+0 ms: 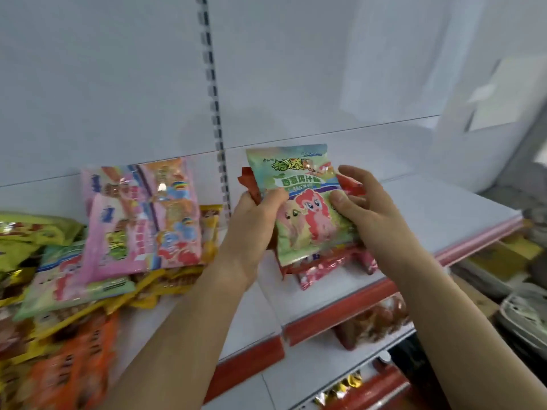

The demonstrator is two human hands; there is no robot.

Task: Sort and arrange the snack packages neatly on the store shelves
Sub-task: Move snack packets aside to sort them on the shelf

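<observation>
A white store shelf (414, 202) carries jumbled snack packs (142, 214) at left. Both hands, left hand (251, 223) and right hand (364, 202), grip a green pack (302, 202) fronting a red stack (334, 261). Likely squaring the stack; next, set it down upright, edges aligned.

A green packet (299, 202) printed with pink and yellow cartoon ponies is seen. Red packets (334, 266) lie beneath it. Pink packets (142, 220) bear rainbow motifs. Orange packets (74, 368) occupy the shelf's (429, 211) left end. The shelf is white, edged red.
</observation>
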